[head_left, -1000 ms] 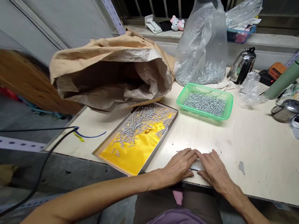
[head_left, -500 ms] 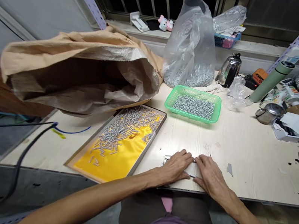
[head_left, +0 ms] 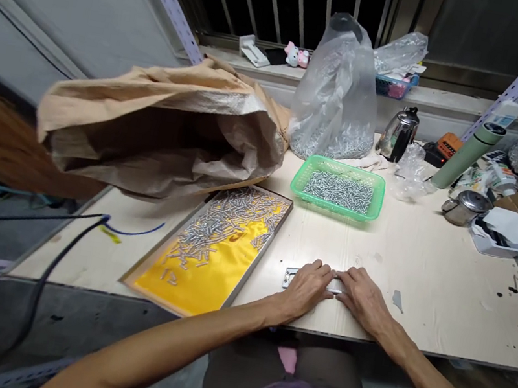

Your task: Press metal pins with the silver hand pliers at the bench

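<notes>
Near the table's front edge, both hands grip a flat silver metal strip (head_left: 336,285) lying crosswise. My left hand (head_left: 307,288) is closed on its left part, and a squared end with cut-outs sticks out beyond the fingers. My right hand (head_left: 362,297) has its fingers closed on the right part and hides that end. A short bare stretch of metal shows between the hands. To the left lies a shallow tray (head_left: 254,268) with a yellow cloth bottom and many small metal pins or screws. Beyond the hands stands a green plastic basket (head_left: 296,185) with similar small pieces.
A large open brown paper sack (head_left: 159,139) leans over the tray's far end. A clear plastic bag (head_left: 335,101) of metal pieces stands behind the basket. Toward the right are a steel pot (head_left: 399,134), a green bottle (head_left: 469,155), a metal cup (head_left: 466,208) and a white box (head_left: 508,237).
The view has shifted slightly. Both hands stay on the metal strip, which looked slanted between them before and now lies straighter, with more of its left end showing.
</notes>
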`<state>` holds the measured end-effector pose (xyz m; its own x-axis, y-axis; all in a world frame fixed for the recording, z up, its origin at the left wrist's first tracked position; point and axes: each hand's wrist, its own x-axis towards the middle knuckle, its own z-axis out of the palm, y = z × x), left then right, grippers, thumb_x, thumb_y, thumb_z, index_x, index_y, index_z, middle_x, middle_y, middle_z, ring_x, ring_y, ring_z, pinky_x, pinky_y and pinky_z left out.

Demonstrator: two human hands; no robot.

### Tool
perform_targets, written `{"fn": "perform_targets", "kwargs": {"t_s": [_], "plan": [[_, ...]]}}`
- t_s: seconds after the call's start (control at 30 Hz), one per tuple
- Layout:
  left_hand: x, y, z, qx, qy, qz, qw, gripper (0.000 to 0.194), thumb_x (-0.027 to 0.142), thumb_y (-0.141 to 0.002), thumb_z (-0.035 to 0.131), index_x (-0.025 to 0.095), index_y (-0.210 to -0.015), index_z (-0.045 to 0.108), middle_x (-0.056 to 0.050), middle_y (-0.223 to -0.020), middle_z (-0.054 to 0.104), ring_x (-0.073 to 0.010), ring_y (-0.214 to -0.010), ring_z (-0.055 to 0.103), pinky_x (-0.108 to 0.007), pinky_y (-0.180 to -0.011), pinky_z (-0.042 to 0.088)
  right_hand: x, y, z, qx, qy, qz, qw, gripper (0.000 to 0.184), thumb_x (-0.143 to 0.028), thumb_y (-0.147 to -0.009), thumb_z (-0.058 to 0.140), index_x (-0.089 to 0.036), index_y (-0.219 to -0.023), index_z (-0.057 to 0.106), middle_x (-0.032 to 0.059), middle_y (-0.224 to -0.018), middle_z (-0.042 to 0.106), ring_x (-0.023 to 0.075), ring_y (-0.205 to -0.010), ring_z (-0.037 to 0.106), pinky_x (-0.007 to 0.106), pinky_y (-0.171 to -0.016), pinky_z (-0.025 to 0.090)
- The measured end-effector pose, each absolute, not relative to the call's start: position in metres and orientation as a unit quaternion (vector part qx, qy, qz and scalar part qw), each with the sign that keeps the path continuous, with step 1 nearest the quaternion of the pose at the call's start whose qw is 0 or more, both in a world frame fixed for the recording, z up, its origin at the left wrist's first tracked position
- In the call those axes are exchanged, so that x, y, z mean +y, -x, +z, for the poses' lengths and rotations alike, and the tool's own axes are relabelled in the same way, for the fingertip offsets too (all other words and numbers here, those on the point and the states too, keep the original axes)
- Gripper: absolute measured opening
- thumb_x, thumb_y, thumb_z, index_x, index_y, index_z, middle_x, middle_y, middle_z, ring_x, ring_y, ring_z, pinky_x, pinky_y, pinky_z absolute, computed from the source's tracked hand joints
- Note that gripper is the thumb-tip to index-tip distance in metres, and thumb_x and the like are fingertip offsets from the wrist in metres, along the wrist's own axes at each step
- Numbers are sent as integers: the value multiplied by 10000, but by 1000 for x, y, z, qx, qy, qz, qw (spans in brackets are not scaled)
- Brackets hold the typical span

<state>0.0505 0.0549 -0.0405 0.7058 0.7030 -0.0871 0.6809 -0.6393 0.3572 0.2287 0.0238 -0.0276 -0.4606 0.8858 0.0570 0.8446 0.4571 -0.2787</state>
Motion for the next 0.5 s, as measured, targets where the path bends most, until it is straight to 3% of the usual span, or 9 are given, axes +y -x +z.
{"fn": "perform_targets", "kwargs": {"t_s": [0.07,0.13,0.23,0.37,0.5], "plan": [[43,-47,-48,393,-900,93,164,358,292,-875,550,157,-1199,482,-143,-1235,551,-273,-1183,488,-428,-933,435,27,-237,-29,-855,491,119,123,472,-283,-784,649,-189,-1218,488,102,-1124,581,241,-1016,536,390,-812,488],[28,-45,-55,381,-900,142,154,439,288,-886,530,150,-1287,415,-166,-1363,460,-287,-1311,379,-449,-1014,385,31,-245,-33,-862,472,125,138,537,-381,-807,618,-185,-1278,450,121,-1193,554,251,-1085,514,403,-848,479],[8,-44,-62,347,-908,162,171,479,351,-889,524,148,-1306,408,-159,-1388,446,-287,-1357,316,-448,-1062,347,46,-252,-38,-860,481,104,135,344,-337,-889,501,-184,-1195,533,99,-1072,611,226,-995,548,376,-822,474],[-1,-45,-60,343,-904,155,203,431,410,-901,488,147,-1243,478,-150,-1321,520,-268,-1321,382,-475,-1092,297,78,-239,-31,-840,534,37,90,182,-245,-901,466,-195,-874,638,67,-842,639,225,-826,552,366,-723,454],[-2,-46,-59,339,-902,151,219,423,400,-906,473,143,-1242,490,-141,-1335,506,-273,-1328,360,-469,-1104,269,86,-197,-15,-860,505,-9,80,163,-169,-859,508,-206,-937,646,86,-924,635,228,-872,532,353,-717,431]]}}
